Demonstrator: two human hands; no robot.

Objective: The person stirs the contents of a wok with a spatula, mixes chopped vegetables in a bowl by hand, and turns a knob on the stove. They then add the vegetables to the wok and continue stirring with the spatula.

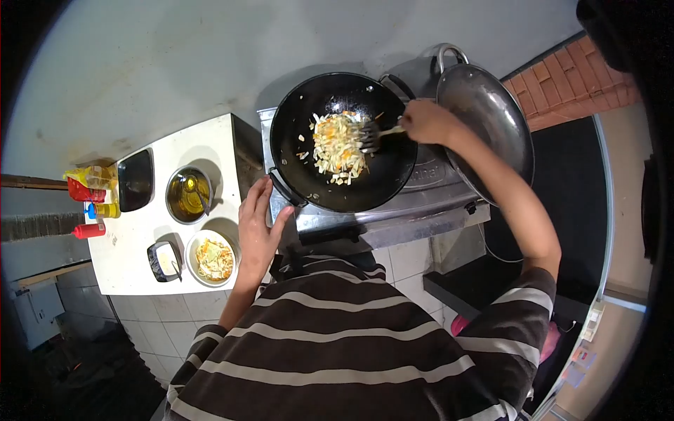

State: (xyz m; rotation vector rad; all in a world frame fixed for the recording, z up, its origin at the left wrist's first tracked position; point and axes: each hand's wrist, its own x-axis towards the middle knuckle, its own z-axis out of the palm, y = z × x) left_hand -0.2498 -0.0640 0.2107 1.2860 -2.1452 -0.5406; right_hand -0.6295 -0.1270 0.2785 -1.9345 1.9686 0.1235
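Note:
A black wok sits on the steel gas stove, with chopped white and orange vegetables heaped in its middle. My right hand is closed around the handle of a slotted spatula, whose blurred head is at the right side of the vegetables. Beside the wok's left handle is my left hand, thumb and fingers apart, fingertips right at the handle.
A second, larger metal wok leans at the stove's right. On the white table to the left are a pot of oil, a bowl of shredded vegetables, a small black dish, a black tray and a red bottle.

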